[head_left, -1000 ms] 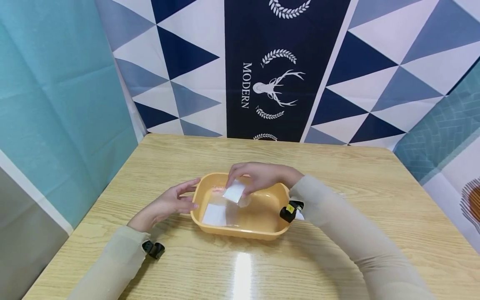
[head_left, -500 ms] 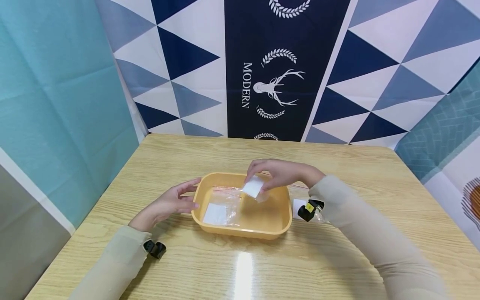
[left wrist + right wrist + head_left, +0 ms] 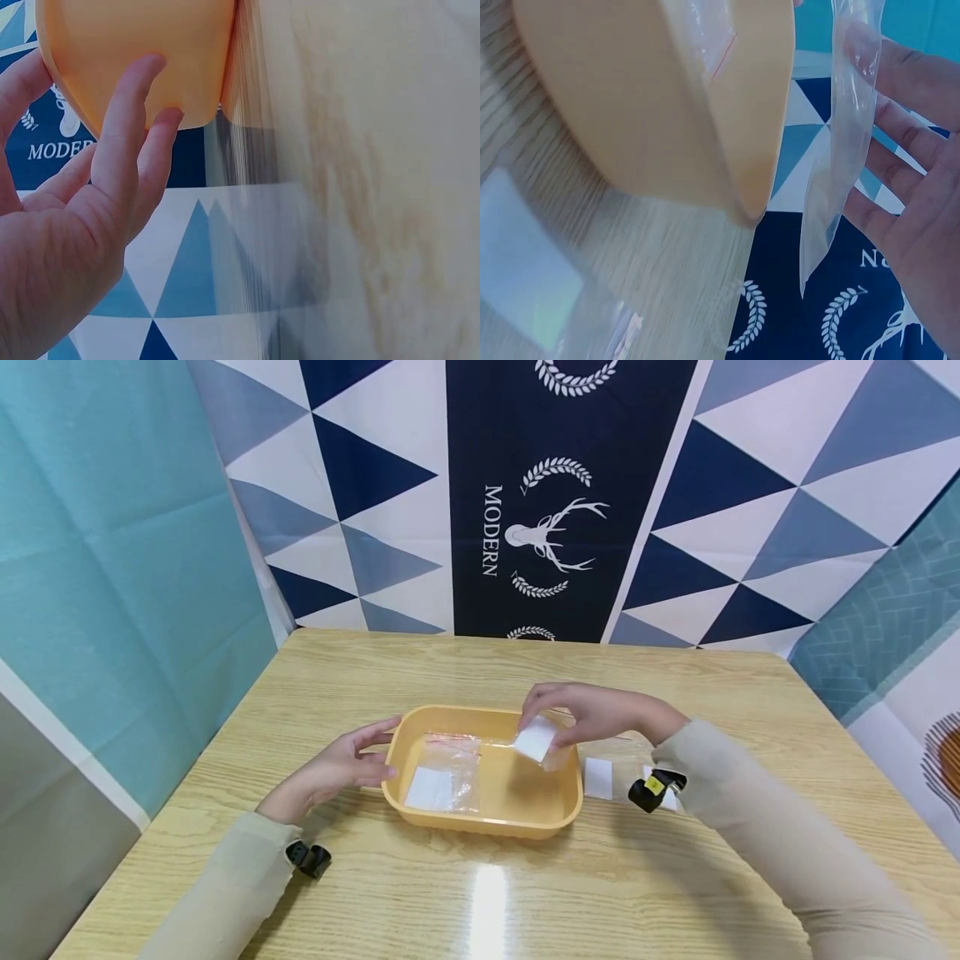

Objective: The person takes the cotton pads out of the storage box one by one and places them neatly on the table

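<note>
A yellow-orange plastic basin (image 3: 483,827) stands on the table. My left hand (image 3: 337,768) rests against its left side with spread, nearly straight fingers; in the left wrist view the fingertips touch the basin's outer wall (image 3: 195,67). My right hand (image 3: 600,710) pinches a clear plastic zip bag with a white panel (image 3: 536,739) above the basin's right part. In the right wrist view this bag (image 3: 847,112) hangs between thumb and fingers, apart from the rim. Another clear zip bag (image 3: 463,777) with a white panel and red seal line lies in the basin's left half.
To the right of the basin, clear bags with white panels (image 3: 597,778) lie on the wooden table (image 3: 375,893), partly behind my right wrist and its camera (image 3: 652,791). A patterned cloth (image 3: 525,568) hangs behind the table's far edge.
My right hand has moved right with the zip bag, from above the basin's middle to near its right rim. More of the bags on the table shows. The left hand has stayed put.
</note>
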Motion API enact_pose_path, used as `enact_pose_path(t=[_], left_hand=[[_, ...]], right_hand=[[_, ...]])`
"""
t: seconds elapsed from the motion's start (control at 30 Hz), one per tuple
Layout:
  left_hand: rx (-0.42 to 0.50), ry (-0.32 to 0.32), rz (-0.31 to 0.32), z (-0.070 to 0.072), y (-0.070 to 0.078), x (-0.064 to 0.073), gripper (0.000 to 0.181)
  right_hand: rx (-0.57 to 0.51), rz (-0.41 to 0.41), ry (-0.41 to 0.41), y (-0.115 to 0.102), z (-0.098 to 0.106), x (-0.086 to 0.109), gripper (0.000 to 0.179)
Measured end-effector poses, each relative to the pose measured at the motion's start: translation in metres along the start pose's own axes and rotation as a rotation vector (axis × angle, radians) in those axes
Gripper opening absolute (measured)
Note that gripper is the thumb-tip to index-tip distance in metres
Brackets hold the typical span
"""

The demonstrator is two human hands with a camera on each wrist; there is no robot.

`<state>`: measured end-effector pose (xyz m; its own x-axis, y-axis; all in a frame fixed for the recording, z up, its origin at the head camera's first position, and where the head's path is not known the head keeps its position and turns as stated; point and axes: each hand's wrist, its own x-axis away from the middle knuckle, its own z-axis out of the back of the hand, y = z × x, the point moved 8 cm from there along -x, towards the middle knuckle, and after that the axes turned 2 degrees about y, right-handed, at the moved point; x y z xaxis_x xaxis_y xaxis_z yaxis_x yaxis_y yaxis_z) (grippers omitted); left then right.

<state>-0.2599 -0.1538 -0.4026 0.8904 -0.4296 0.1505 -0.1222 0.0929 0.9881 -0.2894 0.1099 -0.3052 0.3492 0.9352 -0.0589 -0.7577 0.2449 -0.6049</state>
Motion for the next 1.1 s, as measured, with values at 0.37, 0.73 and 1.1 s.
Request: enact_pose_path(t=[0.37,0.73,1.1], left_hand=[[-0.011,0.002,-0.004,0.0,0.001,0.0,0.083],[-0.016,0.007,0.0,0.0,0.001,0.001,0.082],[-0.012,0.005,-0.003,0.001,0.0,0.0,0.082]], right_hand=[[0.052,-0.063,0.032,0.007,0.006,0.032,0.037],[0.082,-0.008,0.049,0.0,0.0,0.06,0.034],[0.095,0.003,0.037,-0.004,-0.013,0.079,0.037]])
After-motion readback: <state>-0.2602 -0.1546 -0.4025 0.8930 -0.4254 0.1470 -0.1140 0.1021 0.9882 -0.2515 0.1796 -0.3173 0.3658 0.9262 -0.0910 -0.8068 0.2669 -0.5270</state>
